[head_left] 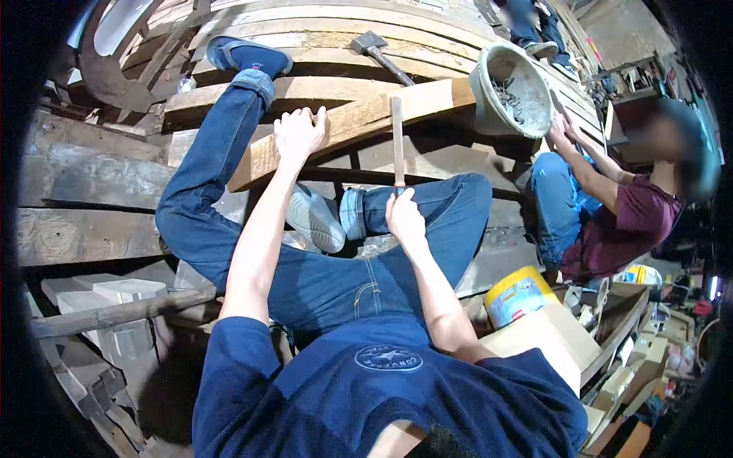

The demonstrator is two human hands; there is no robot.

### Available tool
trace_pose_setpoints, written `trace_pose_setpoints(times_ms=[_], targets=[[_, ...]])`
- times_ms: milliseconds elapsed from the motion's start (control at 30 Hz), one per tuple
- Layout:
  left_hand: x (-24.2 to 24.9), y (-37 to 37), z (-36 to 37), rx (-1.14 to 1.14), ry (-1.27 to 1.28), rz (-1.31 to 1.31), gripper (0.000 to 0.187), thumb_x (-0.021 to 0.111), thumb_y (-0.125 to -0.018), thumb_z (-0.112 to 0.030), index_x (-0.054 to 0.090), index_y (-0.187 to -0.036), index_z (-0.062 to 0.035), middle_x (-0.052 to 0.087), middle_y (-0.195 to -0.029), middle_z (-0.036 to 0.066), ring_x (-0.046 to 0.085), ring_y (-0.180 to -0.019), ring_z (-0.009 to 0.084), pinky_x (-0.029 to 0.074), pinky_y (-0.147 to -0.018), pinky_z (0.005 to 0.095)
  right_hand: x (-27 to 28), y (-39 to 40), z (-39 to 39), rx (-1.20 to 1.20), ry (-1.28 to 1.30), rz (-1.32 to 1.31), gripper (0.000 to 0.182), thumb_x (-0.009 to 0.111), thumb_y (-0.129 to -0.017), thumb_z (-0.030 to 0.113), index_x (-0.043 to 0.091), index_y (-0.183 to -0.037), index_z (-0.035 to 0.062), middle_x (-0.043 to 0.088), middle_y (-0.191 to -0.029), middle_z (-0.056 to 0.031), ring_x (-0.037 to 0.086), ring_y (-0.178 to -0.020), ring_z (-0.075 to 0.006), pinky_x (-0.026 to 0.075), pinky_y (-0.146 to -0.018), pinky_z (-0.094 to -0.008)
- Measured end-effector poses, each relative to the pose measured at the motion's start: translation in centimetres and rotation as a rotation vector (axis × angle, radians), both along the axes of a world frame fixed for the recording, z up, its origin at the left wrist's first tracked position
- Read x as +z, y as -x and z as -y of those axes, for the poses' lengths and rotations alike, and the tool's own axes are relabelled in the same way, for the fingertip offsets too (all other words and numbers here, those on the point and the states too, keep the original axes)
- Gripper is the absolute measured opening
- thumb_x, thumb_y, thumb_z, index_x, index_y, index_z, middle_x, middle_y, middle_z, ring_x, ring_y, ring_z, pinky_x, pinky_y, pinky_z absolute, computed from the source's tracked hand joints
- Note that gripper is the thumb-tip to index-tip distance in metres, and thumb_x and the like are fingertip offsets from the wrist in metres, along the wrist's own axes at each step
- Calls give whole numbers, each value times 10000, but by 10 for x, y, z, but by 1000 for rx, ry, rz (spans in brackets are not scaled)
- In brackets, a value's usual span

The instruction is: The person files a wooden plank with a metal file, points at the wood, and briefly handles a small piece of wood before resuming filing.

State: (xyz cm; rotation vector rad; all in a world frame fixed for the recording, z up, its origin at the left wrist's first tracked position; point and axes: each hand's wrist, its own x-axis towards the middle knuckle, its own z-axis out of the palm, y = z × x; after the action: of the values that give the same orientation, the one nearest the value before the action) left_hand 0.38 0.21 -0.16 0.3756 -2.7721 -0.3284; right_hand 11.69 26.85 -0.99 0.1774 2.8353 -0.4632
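Note:
My left hand (300,134) lies over the wooden beam (355,122), its fingers curled down at the far edge. That beam runs slantwise from between my legs up to the bucket. In my right hand (405,219) is a file (398,141), gripped by its dark and red handle. Its long flat blade points away from me and passes over the near edge of the beam. A hammer (371,44) with a blocky head lies on the boards beyond the beam.
A grey bucket (482,91) with nails inside stands at the beam's far right end. A co-worker (626,206) in a maroon shirt sits right, hands by the bucket. A yellow tub (521,294) is beside my right elbow. Stacked planks (99,183) lie left.

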Motion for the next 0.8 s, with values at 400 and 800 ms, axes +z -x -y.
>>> trace_pose_setpoints(times_ms=[400,800], targets=[[0,-1,1,-9,33,-22,515,498,-1011,-515,730,-858,-82,752,-919,133,686,-934,336,486,-869,498,2,82,2,24,15,-150,402,495,-1033,377,480,-1131,-13,734,-856,-260,741,-845,-446,598,-770,-552],[2,-1,2,-4,-17,31,550,474,-1016,-530,743,-882,-69,751,-941,153,679,-972,345,470,-897,501,-14,103,-11,2,130,-205,383,490,-1024,371,447,-1132,6,707,-923,-338,703,-909,-523,560,-814,-626]])
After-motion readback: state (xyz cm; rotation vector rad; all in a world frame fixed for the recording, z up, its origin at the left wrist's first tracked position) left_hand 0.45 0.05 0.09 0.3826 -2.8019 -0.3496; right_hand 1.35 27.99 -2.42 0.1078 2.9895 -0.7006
